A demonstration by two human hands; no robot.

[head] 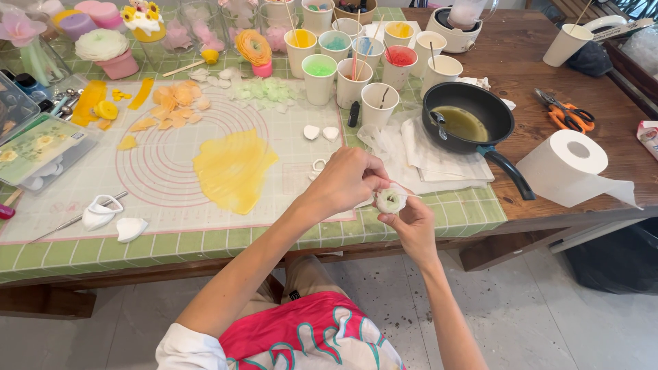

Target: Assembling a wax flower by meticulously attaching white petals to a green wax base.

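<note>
Craft table w/ green checked cloth (473, 212) & silicone mat (171, 199). Small white wax flower (391, 201) sits at table's near edge, right hand (411, 226) cupping it underneath, left hand (346, 179) pinching its petal edge. Prob. light, soft, fragile; hold by base.

A long wooden desk (548, 62) stood across the room, its left part covered by a green checked cloth (473, 212). Below it lay a pale, speckled tile floor (534, 315). Soft, even light fell over the wood, casting only faint shadows.
</note>
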